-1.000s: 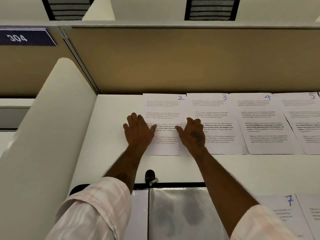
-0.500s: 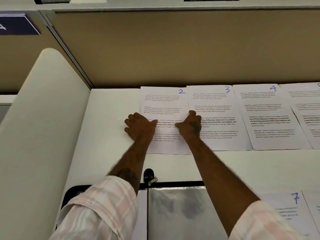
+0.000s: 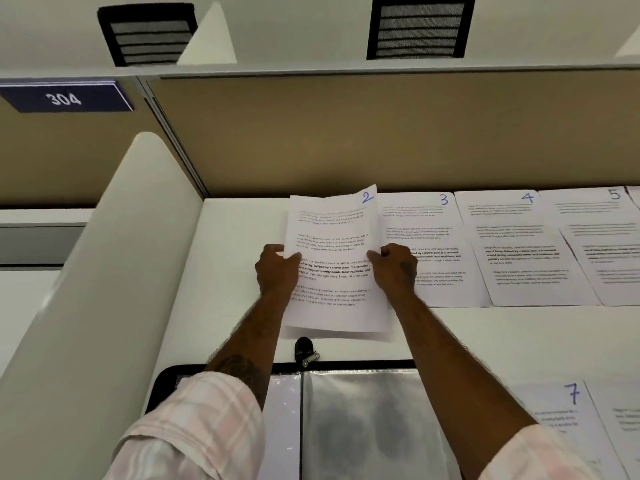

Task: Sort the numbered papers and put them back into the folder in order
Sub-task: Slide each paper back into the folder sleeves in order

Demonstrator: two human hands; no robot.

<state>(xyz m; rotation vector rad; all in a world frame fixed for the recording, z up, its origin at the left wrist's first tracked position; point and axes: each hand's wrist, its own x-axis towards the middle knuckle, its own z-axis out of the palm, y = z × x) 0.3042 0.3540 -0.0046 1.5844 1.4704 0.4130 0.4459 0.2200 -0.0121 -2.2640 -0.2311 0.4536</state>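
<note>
The folder [image 3: 363, 427] lies open on the bench [image 3: 235, 271]; the left hand [image 3: 275, 270] and right hand [image 3: 394, 268] grip the sides of paper 2 [image 3: 332, 237].

We read "304" in white on the dark blue sign [image 3: 64, 98]. Blue handwritten numbers stand at the top right corners of sheet 2 [image 3: 334, 237], sheet 3 [image 3: 426, 223], sheet 4 [image 3: 512, 237], sheet 5 [image 3: 595, 216] and sheet 7 [image 3: 561, 407]. Bold print on sheet 2 includes "Defined by a slower pace".
</note>
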